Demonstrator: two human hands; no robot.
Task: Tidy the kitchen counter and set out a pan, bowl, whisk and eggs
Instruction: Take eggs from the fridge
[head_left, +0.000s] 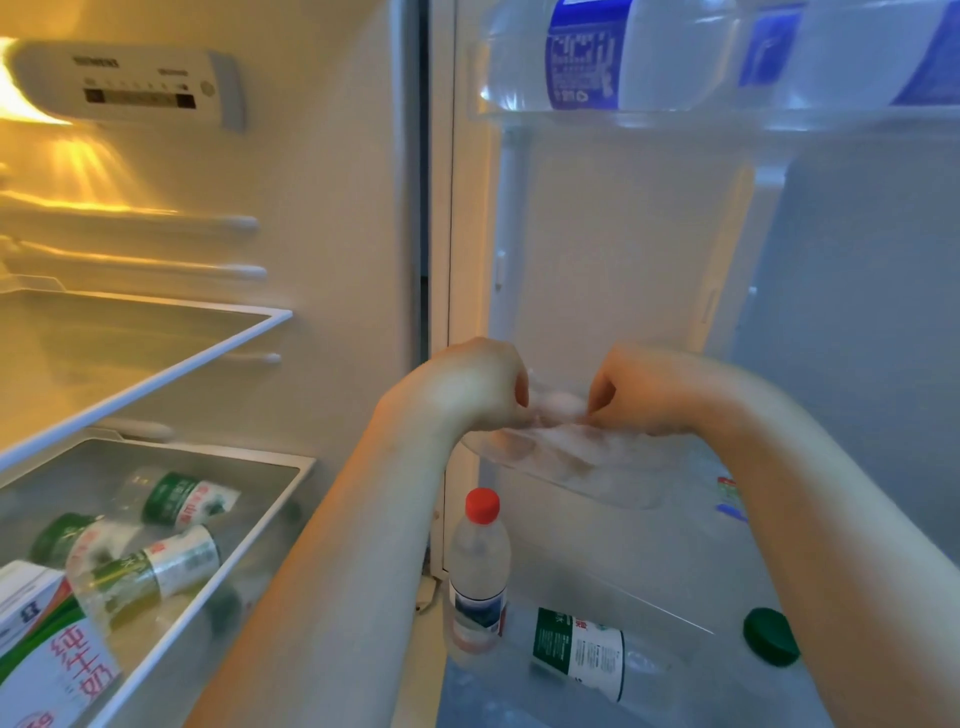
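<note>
I face an open fridge. On the middle door shelf (582, 475), of clear plastic, pale eggs (563, 405) sit in a clear egg tray. My left hand (475, 387) reaches into the shelf from the left with its fingers curled at the eggs. My right hand (654, 387) comes in from the right, fingers curled down at the same spot. The picture is blurred, so exactly which egg each hand holds is unclear. No pan, bowl or whisk is in view.
Water bottles with blue labels (587, 54) fill the top door shelf. The bottom door shelf holds a red-capped bottle (478, 569) and green-labelled bottles (579, 649). Inside the fridge, a drawer (249, 525) holds green-labelled bottles and a milk carton (47, 660) under a glass shelf (156, 374).
</note>
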